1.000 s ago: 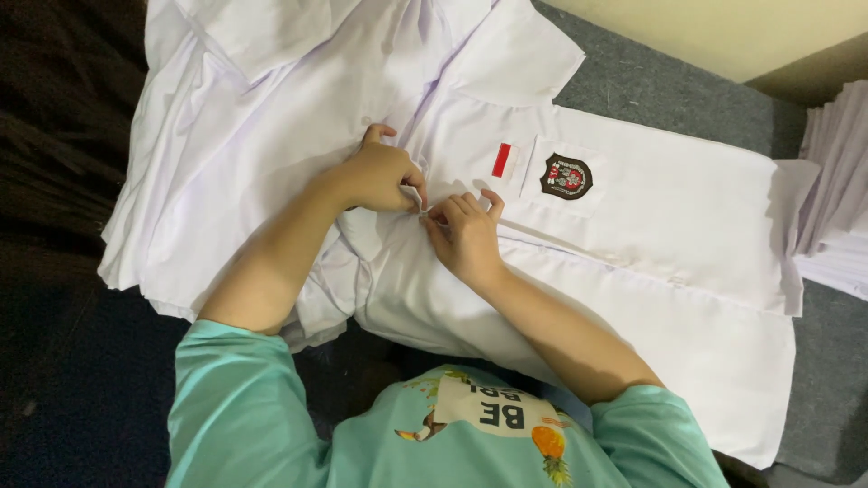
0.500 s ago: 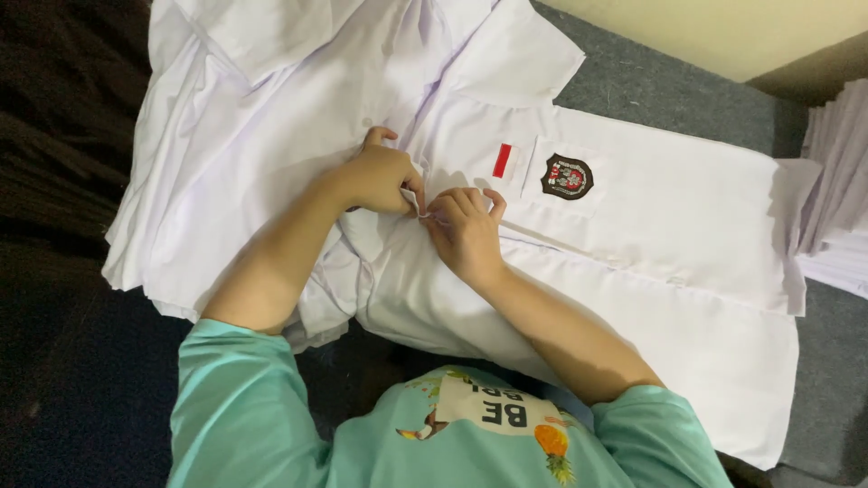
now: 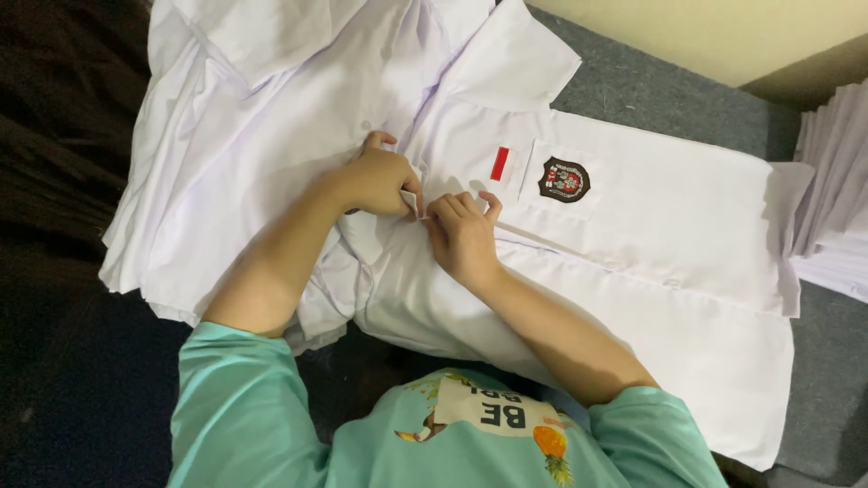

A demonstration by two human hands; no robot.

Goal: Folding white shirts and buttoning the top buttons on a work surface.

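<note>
Fingertips of both hands meet at the front opening of a white shirt [image 3: 633, 271], pinching its smooth, thin cotton at one small spot along the button strip. The left hand [image 3: 380, 181] is curled into a loose fist, its fingers [image 3: 409, 201] grasping a small folded edge of the fabric, with one finger raised off the cloth at the back. The right hand [image 3: 463, 237] lies knuckles up just beside it, its fingers [image 3: 449, 208] bent and closed on the same edge, so the two hands touch there. The shirt lies flat and spread across a grey, felt-like surface [image 3: 651, 99], its pointed collar [image 3: 511, 63] turned out above the hands. Just right of the hands, a small red and white rectangular patch [image 3: 503, 164] sits on the chest, and beside it a dark shield-shaped embroidered badge [image 3: 563, 179] is sewn on a square pocket. Under and to the left of this shirt lies a rumpled heap of more white shirts [image 3: 244, 136], creased and overlapping. At the right edge stands a neat stack of folded white cloth [image 3: 836, 208], its layers showing as thin lines. Bare forearms lead back to teal, soft knit sleeves [image 3: 235, 407].
</note>
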